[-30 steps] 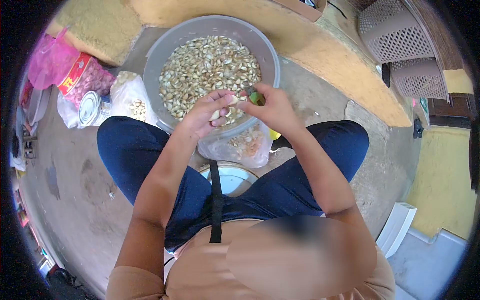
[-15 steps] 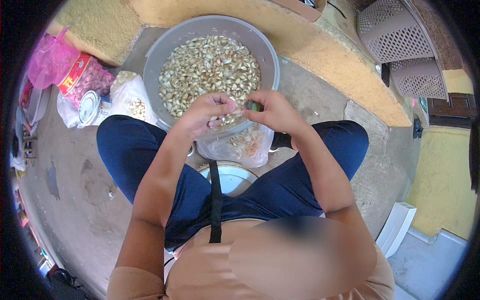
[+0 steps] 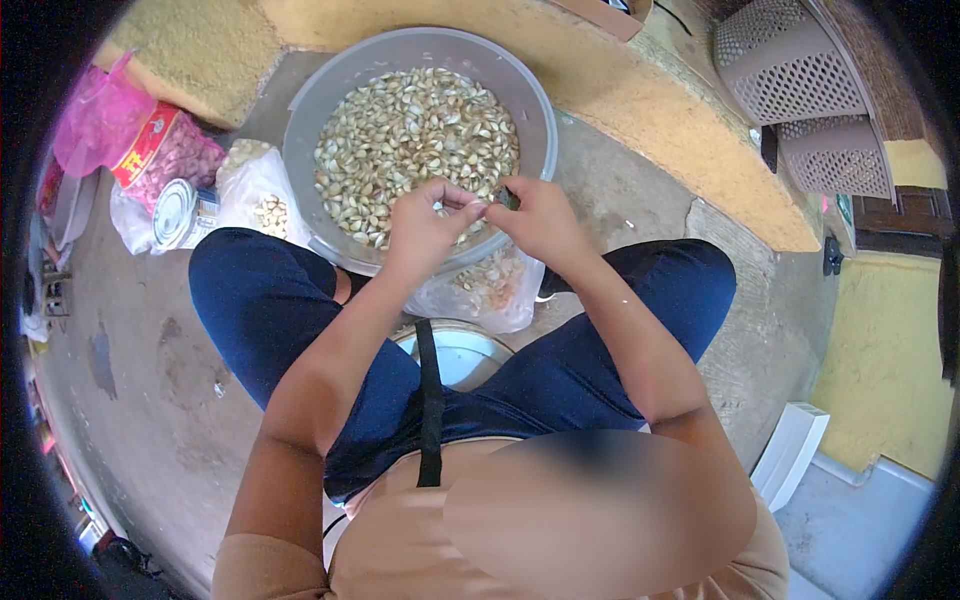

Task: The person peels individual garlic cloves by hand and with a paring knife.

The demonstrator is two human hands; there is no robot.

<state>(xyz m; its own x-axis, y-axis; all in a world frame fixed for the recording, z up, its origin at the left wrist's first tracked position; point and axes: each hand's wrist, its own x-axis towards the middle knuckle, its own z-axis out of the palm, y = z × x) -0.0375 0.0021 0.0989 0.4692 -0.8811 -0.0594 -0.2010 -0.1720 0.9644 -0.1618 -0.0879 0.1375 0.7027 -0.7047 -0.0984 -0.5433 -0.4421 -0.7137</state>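
Note:
A large grey tub (image 3: 545, 150) holds a mass of garlic-like cloves (image 3: 415, 140). Over its near rim, my left hand (image 3: 425, 220) has thumb and fingertips pinched together, touching the fingertips of my right hand (image 3: 535, 215). Whatever lies between the left fingertips is too small to name. My right hand is closed on a small dark green object (image 3: 509, 200), mostly hidden by the fingers. Just below the hands, a clear plastic bag with peelings (image 3: 490, 290) lies against the tub.
At the left are a white bag with pale cloves (image 3: 268, 205), a metal can (image 3: 177, 213) and a pink net sack (image 3: 180, 160). A light blue lid or basin (image 3: 460, 355) sits between my legs. Grey perforated crates (image 3: 800, 80) stand upper right, beyond a yellow ledge (image 3: 680, 130).
My left hand has turned, its fingers now drawn in closer to the thumb. The right hand has shifted slightly, covering more of the green object.

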